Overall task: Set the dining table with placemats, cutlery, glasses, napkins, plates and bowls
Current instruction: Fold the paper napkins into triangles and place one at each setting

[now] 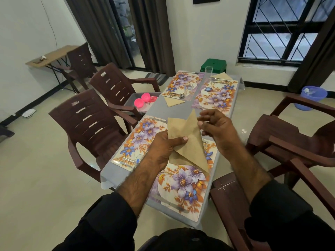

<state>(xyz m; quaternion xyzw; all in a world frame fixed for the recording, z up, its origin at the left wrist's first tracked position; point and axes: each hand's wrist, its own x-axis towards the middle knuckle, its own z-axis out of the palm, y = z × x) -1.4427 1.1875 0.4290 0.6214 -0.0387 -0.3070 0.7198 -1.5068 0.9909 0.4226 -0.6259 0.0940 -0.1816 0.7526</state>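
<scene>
You stand on a glossy cream tiled floor bounded by plain white walls with a black skirting. Two dark brown slatted plastic armchairs line your left; more brown plastic chairs stand on your right. A folding wooden side table sits against the left wall with another brown chair beside it. Dark brown curtains flank a glass door. A black-framed window with diamond grille admits dull daylight. A green plastic stool and a blue plastic bucket rest on the floor below it.
</scene>
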